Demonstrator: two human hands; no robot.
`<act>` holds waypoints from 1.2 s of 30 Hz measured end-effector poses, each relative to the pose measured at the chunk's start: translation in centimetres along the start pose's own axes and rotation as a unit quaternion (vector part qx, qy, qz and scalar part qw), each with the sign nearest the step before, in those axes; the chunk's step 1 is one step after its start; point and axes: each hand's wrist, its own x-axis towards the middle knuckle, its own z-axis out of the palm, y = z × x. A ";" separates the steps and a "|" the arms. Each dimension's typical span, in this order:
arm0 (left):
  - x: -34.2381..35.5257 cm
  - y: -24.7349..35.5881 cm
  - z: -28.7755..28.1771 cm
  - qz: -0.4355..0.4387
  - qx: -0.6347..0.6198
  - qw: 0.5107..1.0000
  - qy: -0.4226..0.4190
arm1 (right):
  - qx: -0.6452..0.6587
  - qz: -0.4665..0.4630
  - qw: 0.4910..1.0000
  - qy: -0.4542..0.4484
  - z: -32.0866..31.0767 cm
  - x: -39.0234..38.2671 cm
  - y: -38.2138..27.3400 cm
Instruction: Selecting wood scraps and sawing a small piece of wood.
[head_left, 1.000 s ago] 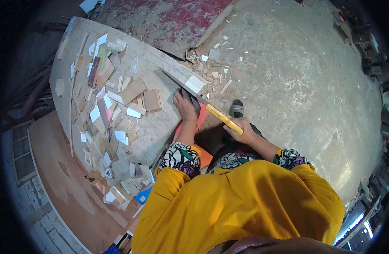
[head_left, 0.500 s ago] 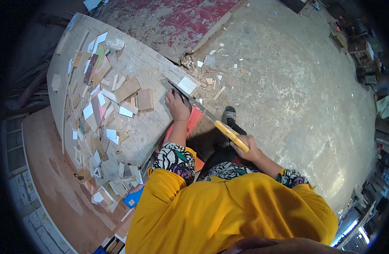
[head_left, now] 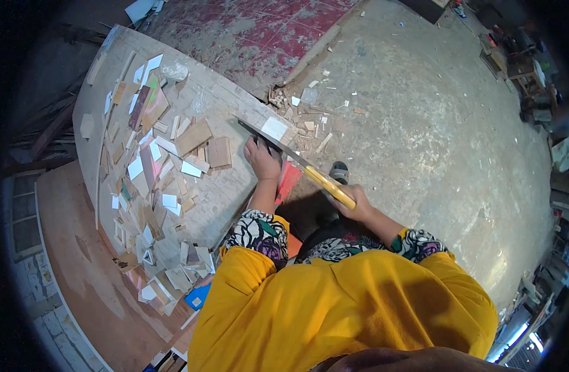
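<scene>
My right hand (head_left: 352,201) is closed round the yellow handle of a handsaw (head_left: 326,185), whose blade slants up-left over the edge of the pale wooden worktop (head_left: 219,99). My left hand (head_left: 261,161) grips a dark piece (head_left: 271,146) just beside the blade, its fingertips near the cutting line. A small white square piece (head_left: 274,128) lies on the far side of the blade. A red object (head_left: 289,180) shows below my left wrist at the worktop's edge.
Wood offcuts and white pieces (head_left: 191,139) litter the worktop, with a blue object (head_left: 198,296) below. Concrete floor (head_left: 433,161) with scraps lies right, red tiles (head_left: 260,31) beyond, a brown board (head_left: 74,235) at left, and piled items (head_left: 523,87) along the right rim.
The saw was drawn toward my body by half a second ago and now has moved up-left again along its blade. My left hand stays on the piece.
</scene>
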 end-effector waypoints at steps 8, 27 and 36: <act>0.1 -0.4 0.4 -0.026 0.020 0.999 0.026 | 0.015 0.051 0.999 -0.012 -1.9 -1.6 -1.7; 0.8 0.5 -0.2 -0.024 0.038 0.999 0.021 | -0.018 -0.008 1.000 -0.014 0.1 4.3 0.0; 0.7 0.5 -0.2 -0.041 0.024 0.999 -0.006 | -0.050 -0.010 0.999 -0.007 -1.3 0.7 -0.4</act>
